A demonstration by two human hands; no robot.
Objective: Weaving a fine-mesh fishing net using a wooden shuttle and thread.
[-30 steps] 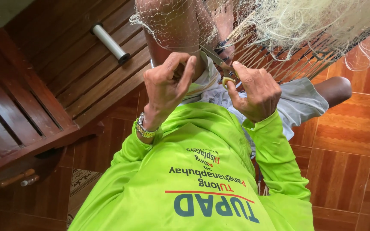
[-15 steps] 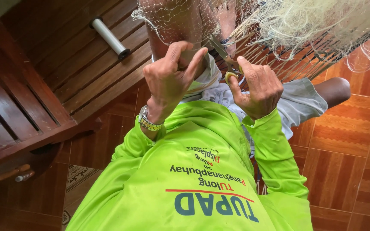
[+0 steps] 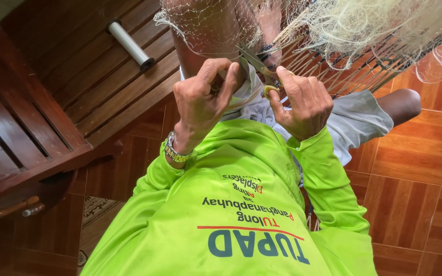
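**Head view: two hands work scissors at a fishing net**

Head camera looks down on a pair of scissors just above centre frame, blades angled toward the upper left and partly open, yellow-green handle tucked in the right hand. That hand is curled tight around the handle, thumb pointing up along the blades. Just left of it, the left hand pinches closed on what seems a strand of the pale fishing net; the strand itself is too fine to make out. The net hangs bunched across the upper right and drapes thinly over a knee at top centre. A metal wristwatch circles the left wrist above bright green sleeves. A wooden bench fills the left side, a white roll lying at upper left. Reddish floor tiles occupy the right.
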